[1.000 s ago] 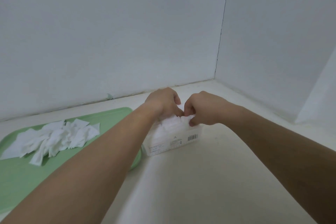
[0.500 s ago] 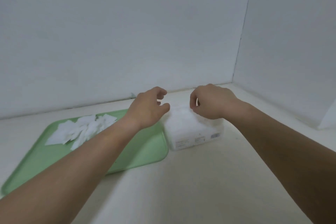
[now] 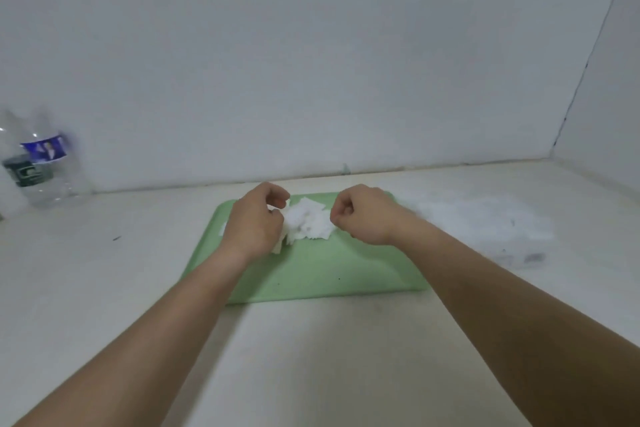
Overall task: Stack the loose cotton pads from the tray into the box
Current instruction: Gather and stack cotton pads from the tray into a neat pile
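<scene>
Pads: loose cotton pads [image 3: 310, 224] lie in one ragged white heap on the far half of the green tray [image 3: 329, 274], spread crosswise, their long run going left to right between the two hands.
Left hand: the left hand [image 3: 254, 224] sits over the heap's left edge with its fingers curled, touching the pads. A white corner shows by the fingertips, but I cannot tell whether it pinches one.
Right hand: the right hand [image 3: 363, 215] hovers just beside the heap's right edge, curled into a loose fist with nothing showing in it.
Box: the box [image 3: 485, 224] is a blurred pale shape on the table [image 3: 311, 357], off the tray's right end and outboard of the right forearm. Its opening cannot be made out.
Key relation: the heap lies between the hands and the box to the right of both, so the right hand is the nearer carrier and any load travels rightward past the tray's rim.
Step, as I judge it: gathering a fresh batch, with plenty of pads left.
Elsewhere: clear plastic bottles [image 3: 41, 163] stand by the wall, far left.
</scene>
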{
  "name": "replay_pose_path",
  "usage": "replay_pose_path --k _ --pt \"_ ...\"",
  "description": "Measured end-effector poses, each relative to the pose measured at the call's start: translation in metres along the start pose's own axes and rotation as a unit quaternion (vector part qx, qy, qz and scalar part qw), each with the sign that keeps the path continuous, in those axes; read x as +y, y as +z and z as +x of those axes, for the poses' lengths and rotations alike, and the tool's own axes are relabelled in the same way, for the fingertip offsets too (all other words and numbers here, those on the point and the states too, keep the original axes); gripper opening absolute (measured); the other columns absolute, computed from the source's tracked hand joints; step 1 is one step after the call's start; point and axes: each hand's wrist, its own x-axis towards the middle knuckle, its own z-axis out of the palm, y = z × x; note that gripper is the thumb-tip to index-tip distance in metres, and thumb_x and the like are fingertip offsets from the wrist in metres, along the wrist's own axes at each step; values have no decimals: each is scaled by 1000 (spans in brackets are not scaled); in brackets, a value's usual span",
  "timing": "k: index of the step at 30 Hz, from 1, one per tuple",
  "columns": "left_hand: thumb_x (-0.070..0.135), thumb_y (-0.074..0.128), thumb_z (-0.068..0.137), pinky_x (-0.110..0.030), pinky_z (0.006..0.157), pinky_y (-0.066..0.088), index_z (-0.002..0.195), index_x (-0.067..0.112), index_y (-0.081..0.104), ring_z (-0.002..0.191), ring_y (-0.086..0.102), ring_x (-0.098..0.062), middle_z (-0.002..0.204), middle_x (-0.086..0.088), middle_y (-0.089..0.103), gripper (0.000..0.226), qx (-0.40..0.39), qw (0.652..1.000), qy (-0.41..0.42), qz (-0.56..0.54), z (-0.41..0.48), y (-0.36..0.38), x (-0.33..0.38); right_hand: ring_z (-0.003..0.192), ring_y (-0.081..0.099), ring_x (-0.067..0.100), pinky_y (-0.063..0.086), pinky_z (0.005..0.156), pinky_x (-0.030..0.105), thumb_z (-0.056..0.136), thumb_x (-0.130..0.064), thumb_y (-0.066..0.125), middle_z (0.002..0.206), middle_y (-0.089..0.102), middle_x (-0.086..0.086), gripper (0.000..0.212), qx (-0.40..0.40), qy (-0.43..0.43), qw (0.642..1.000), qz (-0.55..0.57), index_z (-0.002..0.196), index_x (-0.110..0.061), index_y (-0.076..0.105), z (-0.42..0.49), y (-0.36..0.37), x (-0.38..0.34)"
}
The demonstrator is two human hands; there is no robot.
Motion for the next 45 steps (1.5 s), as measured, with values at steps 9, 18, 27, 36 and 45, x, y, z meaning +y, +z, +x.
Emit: replay_pose_path --k 9,18,27,36,45 --pt "-8 48 86 -14 68 40 103 20 68 83 57 -8 97 8 65 38 52 991 -42 -117 11 13 -17 91 68 33 56 81 45 85 -24 66 97 71 15 24 88 124 988 9 94 -3 67 30 39 0" --pt "-3 52 89 -10 61 42 94 24 68 82 63 -12 94 15 68 32 113 979 6 -168 8 7 -12 89 64 29 47 68 32 84 -24 64 101 63 13 30 95 168 980 42 104 -3 59 37 55 0" --pt "1 54 88 -11 56 40 84 29 67 77 67 -20 84 22 68 31 148 978 1 -149 1 -6 -32 85 65 17 50 66 28 79 -17 76 96 68 2 30 133 158 961 186 104 -16 61 36 56 15" --pt "-1 57 89 -9 62 41 84 26 67 80 60 -1 93 15 70 30 111 983 26 -145 -7 5 -27 68 66 20 45 60 22 81 -11 77 73 62 -5 18 220 66 917 325 90 -22 65 18 53 16" --pt "8 69 89 -13 73 49 106 26 66 96 64 -2 108 14 68 24 41 980 49 -190 -14 12 -21 70 65 20 56 86 53 82 8 69 78 63 2 27 159 32 836 524 103 -9 65 14 48 13"
